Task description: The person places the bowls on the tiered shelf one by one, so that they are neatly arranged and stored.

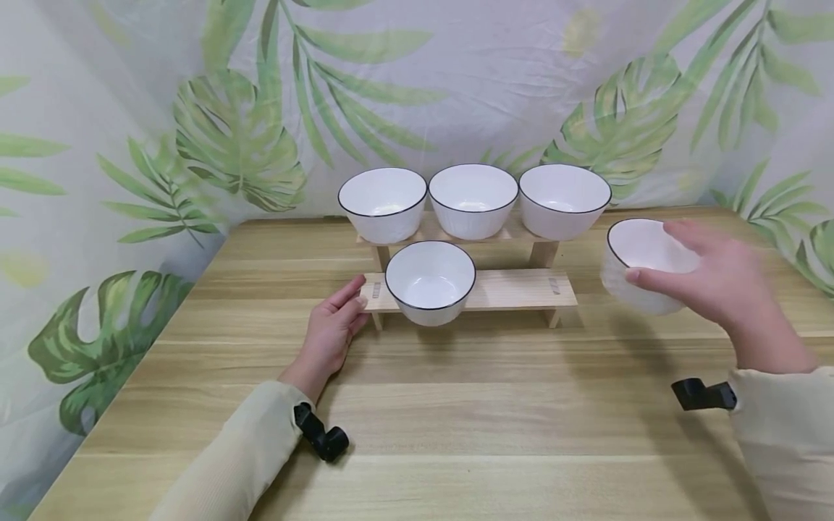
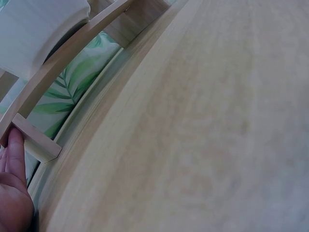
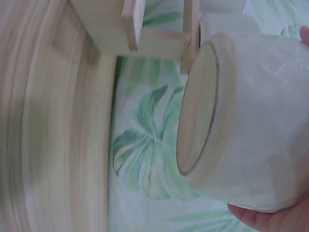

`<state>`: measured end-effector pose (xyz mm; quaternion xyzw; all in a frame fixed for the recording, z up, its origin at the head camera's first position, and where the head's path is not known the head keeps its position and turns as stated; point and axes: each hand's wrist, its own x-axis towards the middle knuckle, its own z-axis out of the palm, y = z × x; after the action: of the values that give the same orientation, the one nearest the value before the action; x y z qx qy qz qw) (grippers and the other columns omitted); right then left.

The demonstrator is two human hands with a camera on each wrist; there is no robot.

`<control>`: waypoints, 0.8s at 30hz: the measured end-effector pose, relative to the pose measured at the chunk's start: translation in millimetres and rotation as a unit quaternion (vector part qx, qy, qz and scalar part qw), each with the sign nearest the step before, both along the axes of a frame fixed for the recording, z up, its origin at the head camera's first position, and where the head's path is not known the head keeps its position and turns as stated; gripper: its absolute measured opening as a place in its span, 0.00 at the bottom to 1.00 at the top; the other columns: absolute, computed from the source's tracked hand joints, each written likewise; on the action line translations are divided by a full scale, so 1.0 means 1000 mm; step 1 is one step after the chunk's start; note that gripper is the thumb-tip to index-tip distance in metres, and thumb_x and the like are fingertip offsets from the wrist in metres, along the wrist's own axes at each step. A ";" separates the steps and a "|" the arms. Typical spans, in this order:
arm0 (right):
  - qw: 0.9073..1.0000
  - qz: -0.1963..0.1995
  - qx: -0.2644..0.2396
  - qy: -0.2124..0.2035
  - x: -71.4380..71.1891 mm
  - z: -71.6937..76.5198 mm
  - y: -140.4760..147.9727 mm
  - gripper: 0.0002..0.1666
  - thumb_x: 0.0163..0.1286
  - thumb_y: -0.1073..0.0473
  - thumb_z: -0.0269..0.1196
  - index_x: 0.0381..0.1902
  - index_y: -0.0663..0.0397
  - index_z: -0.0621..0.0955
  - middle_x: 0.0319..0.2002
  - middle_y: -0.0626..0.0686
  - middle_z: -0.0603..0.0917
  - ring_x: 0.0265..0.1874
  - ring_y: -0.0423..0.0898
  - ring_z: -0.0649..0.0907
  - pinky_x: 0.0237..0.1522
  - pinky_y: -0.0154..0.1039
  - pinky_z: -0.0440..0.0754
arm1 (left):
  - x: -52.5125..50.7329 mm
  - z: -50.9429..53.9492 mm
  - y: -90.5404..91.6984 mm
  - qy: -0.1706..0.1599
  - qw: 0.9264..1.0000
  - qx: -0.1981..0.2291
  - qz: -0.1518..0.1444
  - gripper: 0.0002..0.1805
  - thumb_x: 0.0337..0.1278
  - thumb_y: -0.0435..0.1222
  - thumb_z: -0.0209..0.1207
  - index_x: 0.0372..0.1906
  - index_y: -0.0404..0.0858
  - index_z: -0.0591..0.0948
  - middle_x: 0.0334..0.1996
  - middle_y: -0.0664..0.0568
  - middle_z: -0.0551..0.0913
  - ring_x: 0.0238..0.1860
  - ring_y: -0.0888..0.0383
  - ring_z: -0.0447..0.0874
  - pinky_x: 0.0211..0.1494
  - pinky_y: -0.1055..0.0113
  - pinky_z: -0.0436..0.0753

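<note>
My right hand holds a white bowl with a thin dark rim, raised off the table to the right of a two-tier wooden rack. In the right wrist view the held bowl shows its round base, with fingertips on its side. My left hand grips the left end of the rack's lower shelf; in the left wrist view a finger reaches under the board beside a leg. Another white bowl sits on the lower shelf, left of its middle.
Three matching bowls stand side by side on the upper tier: a left one, a middle one and a right one. The rack stands on a wood-grain table. Behind it hangs a leaf-printed cloth.
</note>
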<state>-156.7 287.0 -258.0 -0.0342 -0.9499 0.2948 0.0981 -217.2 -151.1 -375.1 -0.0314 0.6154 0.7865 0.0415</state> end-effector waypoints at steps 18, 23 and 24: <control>0.994 0.107 0.022 0.017 0.003 -0.001 -0.055 0.54 0.46 0.41 0.72 0.66 0.61 0.66 0.65 0.66 0.64 0.63 0.66 0.63 0.56 0.63 0.63 | -0.001 0.000 0.001 0.005 1.000 0.004 0.002 0.26 0.63 0.25 0.47 0.67 0.35 0.63 0.66 0.42 0.64 0.44 0.69 0.78 0.46 0.76 0.79; 0.993 0.114 0.017 0.029 0.001 -0.005 -0.069 0.54 0.44 0.41 0.72 0.65 0.62 0.67 0.65 0.63 0.66 0.63 0.64 0.63 0.58 0.62 0.63 | -0.001 0.001 0.001 0.004 1.000 0.003 0.000 0.27 0.63 0.25 0.47 0.67 0.34 0.62 0.66 0.42 0.64 0.43 0.70 0.78 0.46 0.76 0.79; 0.992 0.116 0.017 0.035 0.000 -0.006 -0.071 0.53 0.44 0.42 0.72 0.64 0.62 0.67 0.65 0.63 0.67 0.63 0.63 0.63 0.58 0.61 0.63 | -0.001 0.001 0.001 0.004 1.000 0.002 -0.001 0.27 0.63 0.25 0.47 0.67 0.34 0.62 0.66 0.42 0.64 0.43 0.70 0.78 0.46 0.77 0.79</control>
<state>-156.5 215.5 -264.2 0.0883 -0.9484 0.2887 0.0965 -217.7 -150.0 -374.6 -0.0274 0.6143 0.7876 0.0395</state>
